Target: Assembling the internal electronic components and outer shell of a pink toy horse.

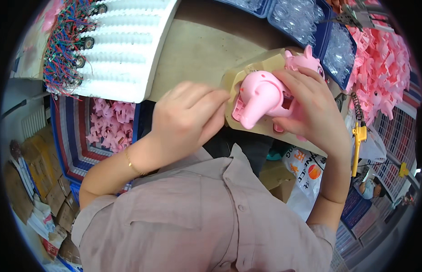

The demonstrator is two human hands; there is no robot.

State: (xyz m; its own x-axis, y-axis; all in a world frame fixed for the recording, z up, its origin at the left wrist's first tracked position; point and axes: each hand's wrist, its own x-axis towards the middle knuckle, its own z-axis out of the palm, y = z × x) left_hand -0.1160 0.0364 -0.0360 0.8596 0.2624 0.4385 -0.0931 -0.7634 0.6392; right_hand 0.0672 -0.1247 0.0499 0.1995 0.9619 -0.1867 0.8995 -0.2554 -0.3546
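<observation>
A pink plastic toy animal [262,93] with pointed ears and a printed eye lies in a tan, blocky holder [230,81]. A gap shows in its body, beside a rounded leg part. My right hand [311,97] wraps round the toy from the right, thumb below and fingers over the top. Just left of the holder is my left hand [188,111], blurred by motion. Its fingers are curled and the tips pressed together, level with the toy's leg; whatever may be between them is too small to make out.
White ridged foam trays [125,50] with coloured wires [63,59] stand at upper left. Below them, a striped bin [70,136] holds pink parts [112,122]. Blue bins [326,68] of clear plastic parts and a pink parts heap [379,68] are at upper right. A yellow tool [358,136] hangs from a coiled cord.
</observation>
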